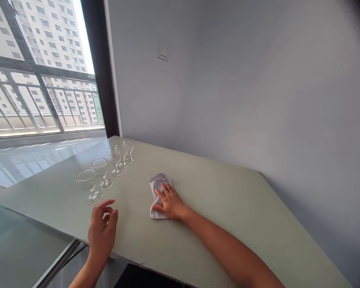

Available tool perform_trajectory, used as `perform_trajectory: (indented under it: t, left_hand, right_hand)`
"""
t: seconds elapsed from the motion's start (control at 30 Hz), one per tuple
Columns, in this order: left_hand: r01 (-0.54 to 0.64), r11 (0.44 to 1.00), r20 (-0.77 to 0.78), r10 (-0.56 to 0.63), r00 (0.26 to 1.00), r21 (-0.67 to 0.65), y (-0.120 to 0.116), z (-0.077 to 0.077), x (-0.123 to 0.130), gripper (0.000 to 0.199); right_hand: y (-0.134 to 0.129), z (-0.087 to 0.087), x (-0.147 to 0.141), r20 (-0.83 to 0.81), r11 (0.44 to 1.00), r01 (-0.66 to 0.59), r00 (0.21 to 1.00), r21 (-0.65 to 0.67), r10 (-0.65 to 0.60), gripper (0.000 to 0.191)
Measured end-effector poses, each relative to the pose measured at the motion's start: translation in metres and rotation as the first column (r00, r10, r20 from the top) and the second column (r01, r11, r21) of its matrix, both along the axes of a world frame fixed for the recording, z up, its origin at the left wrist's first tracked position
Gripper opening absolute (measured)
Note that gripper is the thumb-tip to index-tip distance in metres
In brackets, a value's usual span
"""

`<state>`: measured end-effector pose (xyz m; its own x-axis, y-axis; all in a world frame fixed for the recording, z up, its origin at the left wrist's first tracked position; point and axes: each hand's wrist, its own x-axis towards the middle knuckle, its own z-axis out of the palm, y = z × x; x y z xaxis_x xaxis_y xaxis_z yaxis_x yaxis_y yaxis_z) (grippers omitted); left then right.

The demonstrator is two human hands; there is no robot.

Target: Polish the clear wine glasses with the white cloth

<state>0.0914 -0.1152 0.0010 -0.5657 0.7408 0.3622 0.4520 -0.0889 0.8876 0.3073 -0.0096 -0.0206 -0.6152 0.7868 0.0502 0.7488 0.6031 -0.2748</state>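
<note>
My right hand [169,201] lies flat with fingers spread on a folded light grey cloth [156,182], pressing it against the pale green tabletop [216,188]. Part of the cloth is hidden under the palm. Near the table's front edge, my left hand [102,228] hovers with loosely curled fingers and nothing between them. Just beyond it stands the nearest stemmed glass [88,185], apart from the fingers. Several more clear glasses, among them a second one [102,172] and a third [115,160], stand upright in a row running toward the far corner.
Grey walls [228,92] border the table's back and right sides, with a switch plate [163,52] on one. To the left are a glass surface [24,244] at a lower level, a shiny floor [45,160] and a large window [42,72] with a railing outside.
</note>
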Motion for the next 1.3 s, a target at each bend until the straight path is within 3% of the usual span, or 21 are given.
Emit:
perform_trajectory:
  t: [0.1, 0.2, 0.27, 0.37, 0.57, 0.77, 0.9, 1.0, 1.17, 1.3]
  left_hand:
    - [0.342, 0.938, -0.139, -0.346, 0.928, -0.057, -0.009, -0.016, 0.04, 0.021]
    - [0.453, 0.867, -0.302, -0.497, 0.814, -0.207, -0.012, -0.032, 0.056, 0.02]
    - [0.455, 0.85, -0.358, -0.526, 0.772, -0.268, -0.011, -0.036, 0.057, 0.023]
    - [0.401, 0.869, -0.371, -0.488, 0.79, -0.289, -0.011, -0.036, 0.056, 0.027]
    - [0.351, 0.89, -0.361, -0.442, 0.821, -0.292, -0.014, -0.029, 0.065, 0.026]
    - [0.334, 0.88, -0.354, -0.448, 0.821, -0.338, -0.015, -0.028, 0.067, 0.026]
    - [0.362, 0.846, -0.376, -0.506, 0.776, -0.392, -0.012, -0.034, 0.06, 0.027]
    - [0.387, 0.829, -0.398, -0.54, 0.742, -0.404, -0.01, -0.035, 0.058, 0.026]
    - [0.418, 0.826, -0.421, -0.556, 0.717, -0.379, -0.015, -0.025, 0.062, 0.024]
    - [0.466, 0.815, -0.425, -0.578, 0.696, -0.345, -0.019, -0.016, 0.065, 0.022]
  right_hand:
    - [0.045, 0.002, -0.006, 0.005, 0.997, 0.076, 0.997, -0.027, -0.076, 0.076]
    - [0.086, 0.005, 0.006, 0.052, 0.976, 0.217, 0.975, -0.017, -0.215, 0.072]
    - [0.107, 0.006, 0.025, 0.08, 0.951, 0.309, 0.948, 0.009, -0.308, 0.069]
    - [0.13, 0.005, 0.066, 0.102, 0.895, 0.443, 0.89, 0.039, -0.445, 0.064]
    - [0.146, 0.003, 0.171, 0.156, 0.715, 0.697, 0.701, 0.06, -0.696, 0.063]
    - [0.119, 0.002, 0.284, 0.184, 0.474, 0.879, 0.456, 0.062, -0.871, 0.064]
    - [0.08, 0.001, 0.345, 0.188, 0.323, 0.944, 0.306, 0.064, -0.933, 0.065]
    - [0.045, 0.0, 0.375, 0.188, 0.239, 0.968, 0.222, 0.073, -0.957, 0.067]
    - [-0.001, -0.007, 0.392, 0.186, 0.202, 0.974, 0.181, 0.1, -0.966, 0.069]
    - [-0.027, -0.016, 0.382, 0.187, 0.234, 0.959, 0.203, 0.16, -0.961, 0.069]
